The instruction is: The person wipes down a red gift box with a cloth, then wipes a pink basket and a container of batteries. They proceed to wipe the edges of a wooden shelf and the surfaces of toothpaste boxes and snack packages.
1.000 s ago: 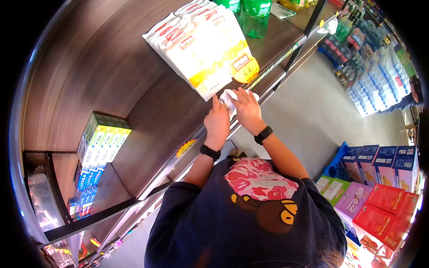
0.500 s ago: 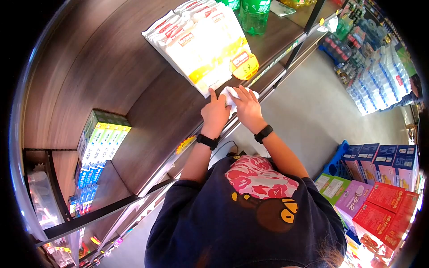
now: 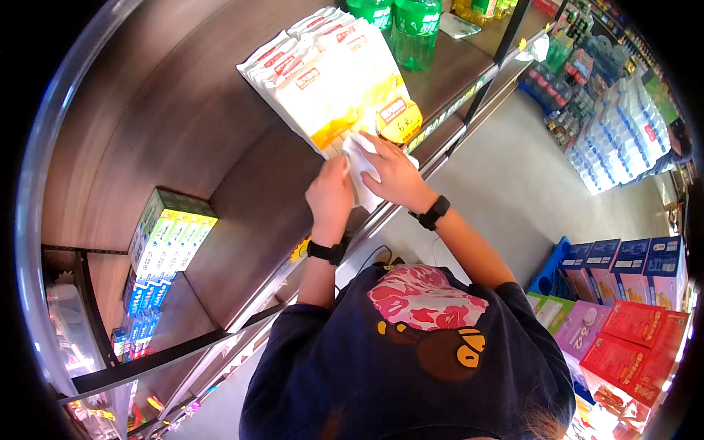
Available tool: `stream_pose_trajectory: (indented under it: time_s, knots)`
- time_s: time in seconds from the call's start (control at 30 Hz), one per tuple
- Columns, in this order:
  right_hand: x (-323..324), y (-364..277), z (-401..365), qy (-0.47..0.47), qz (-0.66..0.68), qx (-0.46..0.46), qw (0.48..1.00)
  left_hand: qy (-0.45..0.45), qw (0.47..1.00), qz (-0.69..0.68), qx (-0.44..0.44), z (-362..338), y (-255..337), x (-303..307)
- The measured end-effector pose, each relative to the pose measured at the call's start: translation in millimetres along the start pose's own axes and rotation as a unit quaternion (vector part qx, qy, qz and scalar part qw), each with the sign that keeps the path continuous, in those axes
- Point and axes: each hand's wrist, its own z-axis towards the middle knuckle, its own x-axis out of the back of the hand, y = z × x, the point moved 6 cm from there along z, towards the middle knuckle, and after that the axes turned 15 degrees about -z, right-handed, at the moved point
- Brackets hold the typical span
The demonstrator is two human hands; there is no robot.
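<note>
A stack of white-and-yellow packets (image 3: pixel 323 95) lies on the dark wooden shelf (image 3: pixel 249 191), with a yellow price tag (image 3: pixel 400 119) at its front corner. Just below the stack's near edge, a crumpled white cloth (image 3: pixel 358 170) is between my hands. My right hand (image 3: pixel 394 174) grips it from the right, fingers over its top and thumb lower down. My left hand (image 3: pixel 329 196) is closed at the cloth's left edge; its fingertips are partly hidden and slightly blurred. Both wrists wear black bands.
Green bottles (image 3: pixel 416 33) stand behind the packets. Upright toothpaste-like boxes (image 3: pixel 172 235) line the shelf at left. Across the aisle floor (image 3: pixel 484 191) are wrapped white packs (image 3: pixel 623 136) and stacked red boxes (image 3: pixel 623 359). A black divider bar (image 3: pixel 169 363) crosses the shelf front.
My left hand has moved left and down, its pointing finger now curled in. My right hand has shifted left and nearer, and more of the cloth is spread out between them.
</note>
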Motion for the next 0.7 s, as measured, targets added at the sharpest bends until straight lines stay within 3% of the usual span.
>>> stream_pose_trajectory:
  time_s: [0.03, 0.1, 0.17, 0.23, 0.3, 0.43, 0.57, 0.6, 0.67, 0.7]
  knots:
    - [-6.9, 0.9, 4.7, 0.000, 0.000, 0.001, 1.000, 0.046, 0.999, -0.004, -0.008, 4.0, -2.3, 9.3]
    - [-36.3, 3.0, 8.2, -0.091, -0.031, 0.004, 0.995, 0.034, 0.999, 0.019, 0.024, 3.4, -24.0, 4.4]
    - [-56.3, 3.7, -0.2, -0.040, -0.019, 0.014, 0.999, -0.058, 0.986, 0.119, 0.103, -0.2, -51.6, -12.2]
    - [-57.1, -4.0, -13.5, -0.068, -0.125, 0.006, 0.990, -0.071, 0.988, 0.102, 0.092, -10.3, -50.5, -20.9]
    - [-62.0, -2.1, -21.2, -0.066, -0.125, -0.022, 0.990, -0.064, 0.990, 0.060, 0.110, -17.2, -49.4, -31.6]
    - [-57.0, 1.0, -24.5, -0.079, -0.116, -0.041, 0.989, -0.105, 0.978, 0.111, 0.140, -15.5, -46.3, -41.1]
    - [-55.1, 7.2, -28.3, -0.092, -0.093, -0.049, 0.990, -0.127, 0.986, 0.050, 0.094, -19.0, -33.4, -30.1]
    - [-45.3, 7.2, -31.3, -0.044, -0.060, -0.059, 0.996, -0.128, 0.986, 0.052, 0.093, -22.3, -35.9, -26.3]
    - [-34.5, 12.6, -37.3, -0.052, -0.039, -0.050, 0.997, -0.106, 0.990, -0.094, 0.001, -29.4, -28.6, -15.5]
    - [-26.6, 13.4, -37.9, -0.064, -0.020, -0.040, 0.997, -0.107, 0.990, -0.092, -0.001, -32.3, -23.4, -9.0]
